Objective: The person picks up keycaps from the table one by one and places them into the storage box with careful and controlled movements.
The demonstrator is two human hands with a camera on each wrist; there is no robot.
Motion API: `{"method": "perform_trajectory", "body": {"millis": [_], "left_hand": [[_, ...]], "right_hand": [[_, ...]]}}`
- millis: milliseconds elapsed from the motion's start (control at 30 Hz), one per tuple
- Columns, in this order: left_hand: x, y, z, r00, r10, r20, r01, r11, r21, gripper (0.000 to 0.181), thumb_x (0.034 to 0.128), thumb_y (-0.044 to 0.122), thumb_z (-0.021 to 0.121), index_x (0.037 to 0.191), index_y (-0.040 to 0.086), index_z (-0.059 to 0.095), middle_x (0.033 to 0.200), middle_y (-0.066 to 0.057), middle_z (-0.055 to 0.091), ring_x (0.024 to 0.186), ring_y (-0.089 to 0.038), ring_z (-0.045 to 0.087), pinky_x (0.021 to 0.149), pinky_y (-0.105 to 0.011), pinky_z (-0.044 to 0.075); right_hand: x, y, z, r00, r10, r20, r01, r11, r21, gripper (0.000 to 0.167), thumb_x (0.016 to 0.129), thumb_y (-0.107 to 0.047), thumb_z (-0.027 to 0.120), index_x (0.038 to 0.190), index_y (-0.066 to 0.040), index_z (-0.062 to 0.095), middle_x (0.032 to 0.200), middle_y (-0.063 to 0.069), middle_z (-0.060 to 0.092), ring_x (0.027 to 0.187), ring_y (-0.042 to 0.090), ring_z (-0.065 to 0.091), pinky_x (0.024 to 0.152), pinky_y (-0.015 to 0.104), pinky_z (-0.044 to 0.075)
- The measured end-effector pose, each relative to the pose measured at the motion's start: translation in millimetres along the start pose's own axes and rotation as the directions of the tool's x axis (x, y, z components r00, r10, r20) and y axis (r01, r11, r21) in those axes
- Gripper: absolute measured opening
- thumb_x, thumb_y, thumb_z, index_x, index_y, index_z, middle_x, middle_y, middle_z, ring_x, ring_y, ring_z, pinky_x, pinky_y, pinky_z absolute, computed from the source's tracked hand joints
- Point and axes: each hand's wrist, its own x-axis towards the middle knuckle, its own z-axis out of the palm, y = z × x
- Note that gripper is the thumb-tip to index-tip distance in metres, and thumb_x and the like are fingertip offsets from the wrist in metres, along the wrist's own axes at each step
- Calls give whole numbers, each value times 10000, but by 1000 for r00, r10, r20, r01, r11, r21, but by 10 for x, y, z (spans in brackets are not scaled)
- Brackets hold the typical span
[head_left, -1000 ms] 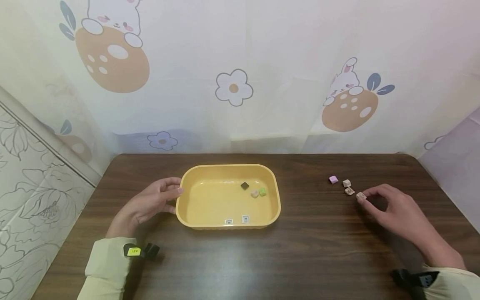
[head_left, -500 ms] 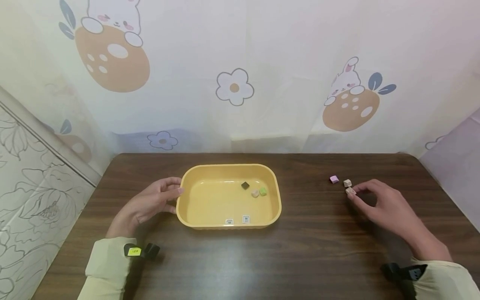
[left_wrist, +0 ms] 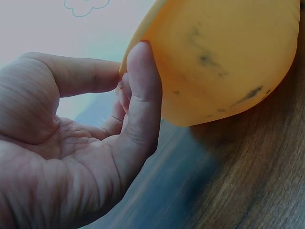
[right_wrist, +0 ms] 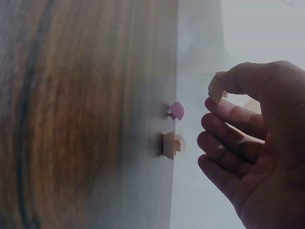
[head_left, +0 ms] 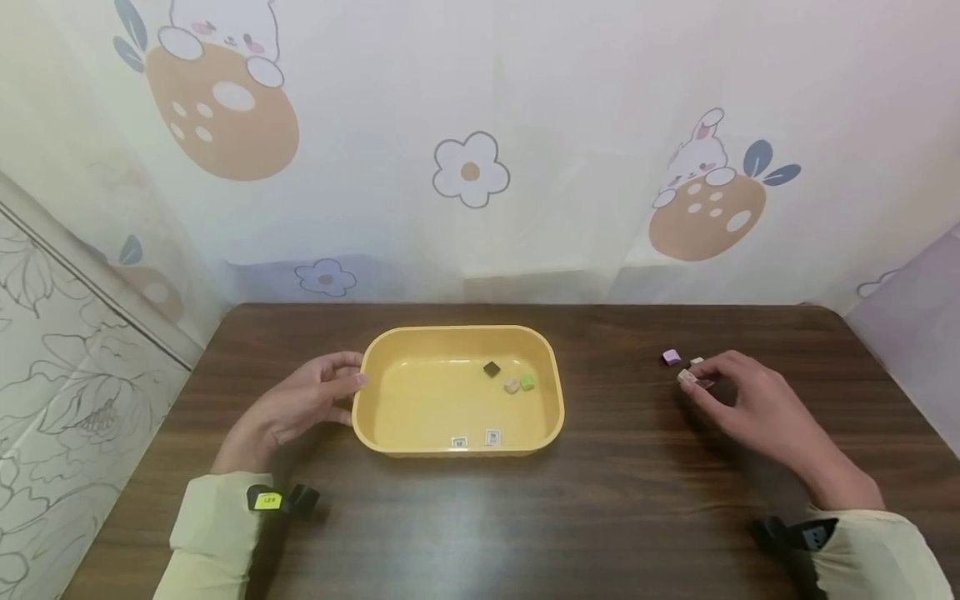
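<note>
With thumb and fingers, my left hand point(head_left: 300, 404) point(left_wrist: 90, 138) grips the left rim of a yellow tray point(head_left: 420, 408) point(left_wrist: 224, 57). My right hand point(head_left: 772, 412) point(right_wrist: 257, 124) pinches a small beige keycap-like piece point(head_left: 686, 377) point(right_wrist: 216, 92) between thumb and index finger, raised off the table in the right wrist view. A pink piece point(head_left: 671, 357) point(right_wrist: 177, 110) lies on the table left of that hand. Partly hidden behind its fingers are other beige pieces point(head_left: 697, 362) point(right_wrist: 169, 145). Inside the tray are a black piece point(head_left: 491, 368), a beige piece point(head_left: 512, 386) and a green piece point(head_left: 527, 382).
The brown wooden table point(head_left: 465, 525) reaches back to a wall covering point(head_left: 570, 150) printed with rabbits and flowers. Two small printed squares point(head_left: 492, 437) show at the tray's near inner side. A white floral-patterned panel point(head_left: 45, 375) stands at the left.
My right hand has moved left along the beige pieces, with one now pinched and lifted beside the pink piece. The left hand keeps its grip on the tray, which has stayed put.
</note>
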Motion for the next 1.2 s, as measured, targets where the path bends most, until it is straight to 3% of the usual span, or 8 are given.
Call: {"method": "perform_trajectory", "body": {"millis": [267, 467, 600, 833, 1200], "left_hand": [[-45, 37, -4, 1000, -8, -5, 9, 1000, 12, 486, 1086, 154, 550, 1453, -107, 366, 1183, -72, 658, 1014, -186, 696, 818, -369, 654], [-27, 33, -14, 1000, -4, -3, 4, 1000, 9, 482, 1088, 158, 555, 1448, -107, 375, 1178, -66, 646, 1002, -179, 695, 822, -372, 657], [-11, 28, -14, 1000, 1, -1, -1, 1000, 4, 458, 1085, 148, 554, 1427, -107, 388, 1155, -60, 637, 978, -169, 695, 808, -373, 659], [-8, 16, -28, 1000, 9, 15, -9, 1000, -3, 455, 1085, 145, 543, 1428, -110, 386, 1154, -64, 641, 956, -169, 703, 801, -375, 660], [13, -2, -15, 1000, 4, 16, -4, 1000, -11, 466, 1080, 147, 556, 1429, -110, 384, 1143, -66, 642, 961, -176, 697, 805, -378, 662]], "right_hand": [[128, -165, 37, 999, -39, 28, 39, 999, 22, 171, 932, -223, 820, 1031, -96, 762, 1032, 96, 715, 911, 247, 650, 684, 306, 503], [192, -282, 45, 997, -67, 24, 67, 997, 29, 153, 939, -221, 811, 1035, -111, 765, 1070, 80, 726, 966, 253, 675, 744, 373, 556], [223, -355, 65, 997, -65, 47, 62, 997, 51, 154, 969, -265, 783, 1050, -134, 767, 1075, 75, 726, 989, 261, 679, 737, 354, 535], [298, -525, 158, 995, -86, 58, 81, 993, 88, 131, 976, -235, 772, 1041, -121, 767, 1051, 57, 726, 1023, 274, 695, 859, 531, 571], [400, -701, 208, 992, -87, 92, 75, 989, 127, 116, 970, -227, 778, 1045, -139, 763, 1058, 51, 718, 1041, 284, 685, 907, 574, 595]]}}
